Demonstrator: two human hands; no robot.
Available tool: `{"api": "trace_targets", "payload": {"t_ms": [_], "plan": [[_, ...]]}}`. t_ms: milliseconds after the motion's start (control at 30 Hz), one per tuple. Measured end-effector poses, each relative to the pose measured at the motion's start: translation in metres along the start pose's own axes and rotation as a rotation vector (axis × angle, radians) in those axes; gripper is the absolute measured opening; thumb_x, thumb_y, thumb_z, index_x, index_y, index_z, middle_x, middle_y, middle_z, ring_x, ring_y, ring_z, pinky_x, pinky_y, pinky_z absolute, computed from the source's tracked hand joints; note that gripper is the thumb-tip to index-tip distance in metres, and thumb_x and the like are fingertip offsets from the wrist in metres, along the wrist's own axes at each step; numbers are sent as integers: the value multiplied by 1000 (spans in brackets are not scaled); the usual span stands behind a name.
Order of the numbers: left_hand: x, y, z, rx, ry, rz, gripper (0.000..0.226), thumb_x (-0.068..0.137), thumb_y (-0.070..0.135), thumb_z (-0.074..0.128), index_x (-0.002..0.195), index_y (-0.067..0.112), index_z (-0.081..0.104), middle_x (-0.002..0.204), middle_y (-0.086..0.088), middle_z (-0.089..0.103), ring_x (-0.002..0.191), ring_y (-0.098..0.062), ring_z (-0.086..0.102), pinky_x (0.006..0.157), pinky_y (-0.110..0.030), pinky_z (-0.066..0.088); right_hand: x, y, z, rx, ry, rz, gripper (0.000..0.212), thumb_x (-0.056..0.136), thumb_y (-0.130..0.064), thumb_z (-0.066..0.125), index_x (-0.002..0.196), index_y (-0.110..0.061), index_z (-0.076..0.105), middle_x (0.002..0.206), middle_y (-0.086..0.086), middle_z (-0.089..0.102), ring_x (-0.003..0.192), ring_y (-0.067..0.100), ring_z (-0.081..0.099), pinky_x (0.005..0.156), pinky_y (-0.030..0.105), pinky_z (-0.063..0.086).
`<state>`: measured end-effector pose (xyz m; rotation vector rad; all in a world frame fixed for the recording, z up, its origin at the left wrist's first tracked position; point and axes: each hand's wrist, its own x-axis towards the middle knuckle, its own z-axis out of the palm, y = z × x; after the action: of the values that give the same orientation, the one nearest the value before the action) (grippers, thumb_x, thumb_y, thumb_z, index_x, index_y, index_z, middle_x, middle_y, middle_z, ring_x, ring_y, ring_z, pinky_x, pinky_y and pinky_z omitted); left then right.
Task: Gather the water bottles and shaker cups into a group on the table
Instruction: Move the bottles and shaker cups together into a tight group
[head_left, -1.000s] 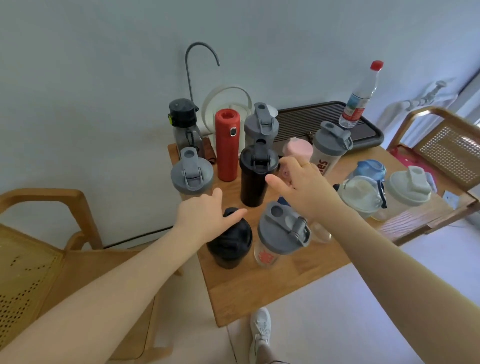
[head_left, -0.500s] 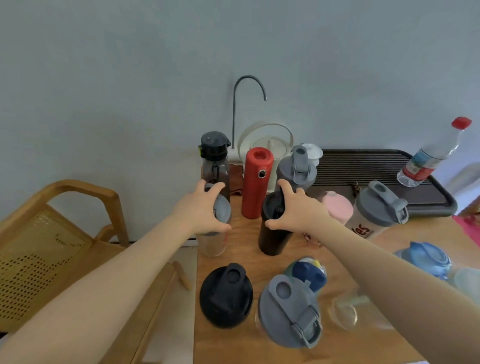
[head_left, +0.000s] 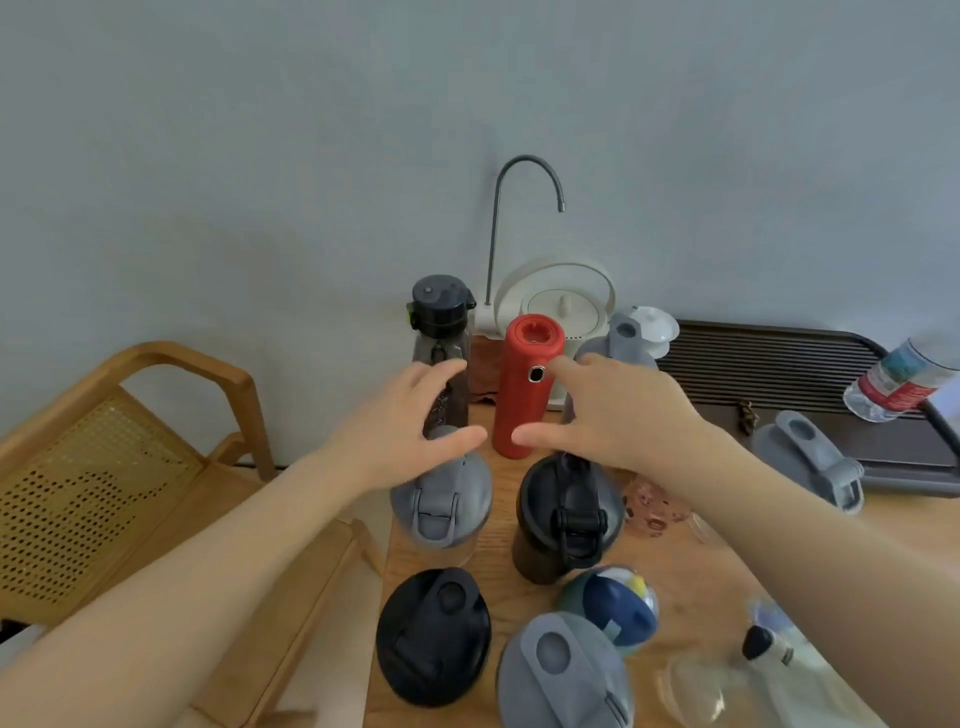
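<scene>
Wooden table (head_left: 691, 582) against a pale wall, wicker chair (head_left: 104, 467) at left. Your left hand (head_left: 400, 431) and right hand (head_left: 613, 410) hover spread wide, fingers straight, thumbs pointing inward toward each other; neither holds anything. Red bottle (head_left: 524, 384) stands upright betw. the two hands at the far side; your right index finger is at, or just beside, its upper right side (contact cannot be told). Dark clear bottle w/ black cap (head_left: 439, 338) stands far left, partly behind your left fingers. Grey-lid shaker (head_left: 441, 499) sits just below your left thumb; black shaker (head_left: 566, 514) just below your right thumb, apart from both. Another grey-lid bottle (head_left: 618, 343) is mostly hidden behind your right hand. Near edge: black lid shaker (head_left: 434, 636) at left, large grey-lid shaker (head_left: 566, 670) beside it, blue-cap bottle (head_left: 613, 608) just behind. Further right: a grey-lid cup (head_left: 810, 462) tilted at the dark slatted tray (head_left: 779, 364), and a clear plastic bottle (head_left: 893, 384) on the tray's far right. White kettle (head_left: 563, 301) w/ curved spout pipe stands at the wall.
</scene>
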<state>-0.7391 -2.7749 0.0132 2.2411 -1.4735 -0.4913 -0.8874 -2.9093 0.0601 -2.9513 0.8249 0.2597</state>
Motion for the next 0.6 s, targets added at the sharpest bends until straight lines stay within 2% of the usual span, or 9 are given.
{"api": "trace_targets", "payload": {"t_ms": [100,167,233,333,433,500,600], "plan": [[28,-17,-19,-135,315,-10,63,86,34,57,140,18,27,141,-10,36,128,-23,37,104,-36,34,37,5,-7,162,207,7,51,86,-51,50,122,-14,49,117,7,56,110,27,54,80,38,45],[49,-29,-27,-139,381,-62,73,82,31,65,140,13,25,142,-13,31,132,-27,32,108,-39,29,63,8,3,223,176,48,54,84,-42,57,126,-10,45,126,13,52,118,32,48,90,40,43],[68,-39,-30,-122,304,-70,90,76,33,72,143,13,16,149,-13,20,138,-27,20,112,-40,21,83,8,13,279,69,74,65,80,-38,64,131,-7,38,130,17,48,120,35,45,93,41,41],[87,-46,-33,-137,168,1,101,69,36,77,144,20,12,151,-12,15,139,-28,17,114,-44,21,100,5,21,338,-31,114,75,76,-38,69,135,-10,31,121,16,47,105,35,53,83,39,46],[101,-49,-34,-179,84,66,94,67,32,79,141,22,22,146,-9,31,132,-26,33,107,-40,33,109,0,23,326,7,170,58,76,-41,68,116,-10,42,107,13,50,91,33,55,76,42,50],[107,-51,-33,-198,86,127,83,69,26,78,137,18,31,138,-8,44,124,-26,43,99,-35,37,112,-5,22,301,30,202,45,76,-39,67,101,-12,41,96,10,50,84,31,54,68,38,47],[110,-59,-35,-222,118,194,70,70,21,78,129,15,40,128,-9,54,116,-25,50,93,-32,39,115,-13,25,299,53,234,49,75,-38,67,107,-11,44,93,7,49,83,31,55,66,36,45]]}}
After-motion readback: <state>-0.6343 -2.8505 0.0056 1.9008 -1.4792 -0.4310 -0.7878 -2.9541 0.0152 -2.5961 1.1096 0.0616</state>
